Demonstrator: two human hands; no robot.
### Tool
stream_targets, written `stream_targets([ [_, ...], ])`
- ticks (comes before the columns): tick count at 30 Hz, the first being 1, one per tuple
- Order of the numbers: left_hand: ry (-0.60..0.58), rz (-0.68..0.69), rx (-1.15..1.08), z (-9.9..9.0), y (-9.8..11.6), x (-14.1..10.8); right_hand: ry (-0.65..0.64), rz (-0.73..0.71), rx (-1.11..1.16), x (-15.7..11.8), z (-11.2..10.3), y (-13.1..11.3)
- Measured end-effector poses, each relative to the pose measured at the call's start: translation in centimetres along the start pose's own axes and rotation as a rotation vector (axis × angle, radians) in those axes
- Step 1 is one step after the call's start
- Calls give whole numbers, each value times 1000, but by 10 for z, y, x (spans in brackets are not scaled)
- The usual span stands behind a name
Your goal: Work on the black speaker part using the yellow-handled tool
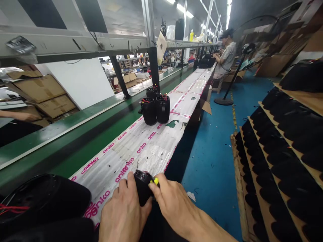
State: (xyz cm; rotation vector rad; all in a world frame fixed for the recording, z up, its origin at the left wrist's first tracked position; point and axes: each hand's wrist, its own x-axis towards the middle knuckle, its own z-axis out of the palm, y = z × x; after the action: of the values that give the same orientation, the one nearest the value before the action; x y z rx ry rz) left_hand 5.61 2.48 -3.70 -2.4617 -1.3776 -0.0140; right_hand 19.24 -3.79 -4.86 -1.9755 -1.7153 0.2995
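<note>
My left hand [123, 208] is wrapped round a small black cylindrical housing [143, 188] near the front edge of the covered work surface [131, 144]. The housing is tilted, and its open or recessed end faces up and away. At its right side, my right hand [174, 201] pinches a small yellow piece [156, 181] between thumb and forefinger. A thin dark wire sticks up from the top of the housing. The lower part of the housing is hidden by my fingers.
Black housings with red wires [163, 109] stand farther along the surface. Larger black units [50, 198] lie at the near left. Beyond is a green conveyor [101, 124]. Black parts stacked on cardboard [285, 168], a fan [223, 101] and a seated person [227, 55] are at right.
</note>
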Motion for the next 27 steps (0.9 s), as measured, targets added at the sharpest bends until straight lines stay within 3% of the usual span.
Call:
stream_targets([
  [3, 5, 11, 20, -4, 2, -4, 50, 39, 31, 1, -5, -1],
  [9, 50, 14, 4, 0, 4, -10, -91, -18, -277, -3, -10, -17],
  [15, 36, 4, -19, -1, 7, -12, -148, -16, -324, -2, -6, -22],
  [23, -5, 5, -17, -10, 9, -14, -112, -29, -426, -5, 0, -21],
  [27, -31, 19, 8, -10, 10, -12, -200, -51, -467, 1, -9, -22],
])
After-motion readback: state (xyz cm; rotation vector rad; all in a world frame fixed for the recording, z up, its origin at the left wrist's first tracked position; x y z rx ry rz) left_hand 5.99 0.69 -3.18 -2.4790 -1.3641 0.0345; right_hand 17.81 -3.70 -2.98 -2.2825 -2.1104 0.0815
